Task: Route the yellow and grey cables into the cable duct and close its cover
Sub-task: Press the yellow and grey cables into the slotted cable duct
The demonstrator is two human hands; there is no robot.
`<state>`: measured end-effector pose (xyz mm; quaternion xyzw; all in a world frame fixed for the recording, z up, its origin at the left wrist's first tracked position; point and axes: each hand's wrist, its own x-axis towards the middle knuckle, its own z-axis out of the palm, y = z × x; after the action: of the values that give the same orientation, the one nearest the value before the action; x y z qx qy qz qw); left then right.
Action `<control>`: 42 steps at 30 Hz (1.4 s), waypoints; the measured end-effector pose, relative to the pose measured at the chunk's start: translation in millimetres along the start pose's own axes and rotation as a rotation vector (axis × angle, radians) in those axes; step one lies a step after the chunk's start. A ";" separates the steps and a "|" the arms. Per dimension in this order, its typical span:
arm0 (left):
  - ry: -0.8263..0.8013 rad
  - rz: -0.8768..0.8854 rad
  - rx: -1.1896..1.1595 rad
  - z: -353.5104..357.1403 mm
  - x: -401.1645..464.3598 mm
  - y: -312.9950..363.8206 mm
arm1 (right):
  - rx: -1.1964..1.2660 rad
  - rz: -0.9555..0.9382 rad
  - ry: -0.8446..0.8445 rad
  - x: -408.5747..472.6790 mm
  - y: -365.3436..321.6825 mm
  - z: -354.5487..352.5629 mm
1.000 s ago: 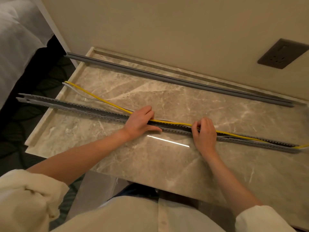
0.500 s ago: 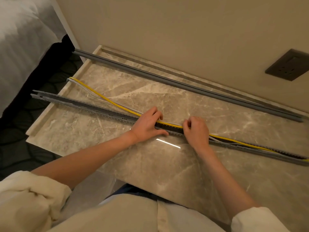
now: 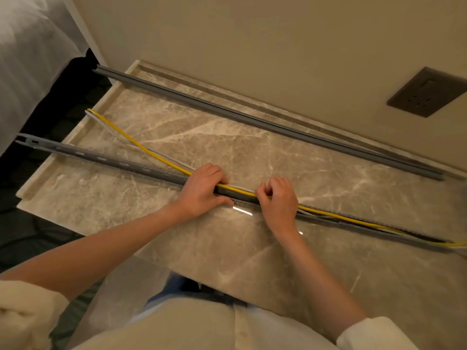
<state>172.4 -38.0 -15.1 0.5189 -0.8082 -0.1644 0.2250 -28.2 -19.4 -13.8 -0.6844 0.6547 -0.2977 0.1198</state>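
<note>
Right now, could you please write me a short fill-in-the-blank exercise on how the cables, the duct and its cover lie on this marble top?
1. The cable lying beside the grey cable is coloured ____.
2. The duct cover lies apart from the cable duct, on the side nearer the ____.
3. Left of the left hand, both cables lie ____ the duct.
4. The right hand rests on the cable duct, to the ____ of the left hand.

Missing words: yellow; wall; outside; right

The table (image 3: 252,152) is polished beige marble, veined white, glossy enough to throw back a bright strip of light. The slotted cable duct (image 3: 101,160) and its cover (image 3: 252,120) look like matt grey plastic. The yellow cable (image 3: 156,154) has a smooth, slightly shiny sheath; the grey cable (image 3: 118,136) is duller. The sleeve (image 3: 22,311) is soft cream cloth.
</note>
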 end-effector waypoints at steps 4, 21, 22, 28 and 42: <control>-0.148 -0.036 0.019 -5.0 13.8 -3.4 | -0.043 0.055 -0.017 4.9 1.4 3.7; -0.070 0.248 0.107 -5.4 -3.1 -8.1 | -0.163 0.369 -0.070 12.2 -10.7 16.7; -0.064 0.270 0.112 -3.9 -5.8 -9.2 | -0.196 0.364 -0.068 13.0 -11.6 18.1; -0.234 0.204 -0.047 -21.2 0.5 -26.5 | -0.223 0.360 -0.023 15.3 -16.2 22.8; -0.421 0.022 0.065 -118.2 -5.4 -123.9 | -0.262 0.447 -0.058 23.0 -32.5 27.7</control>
<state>332.3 -87.4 21.9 0.4713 -0.8478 -0.2405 0.0358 13.4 -44.2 -12.0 -0.5408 0.8189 -0.1565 0.1117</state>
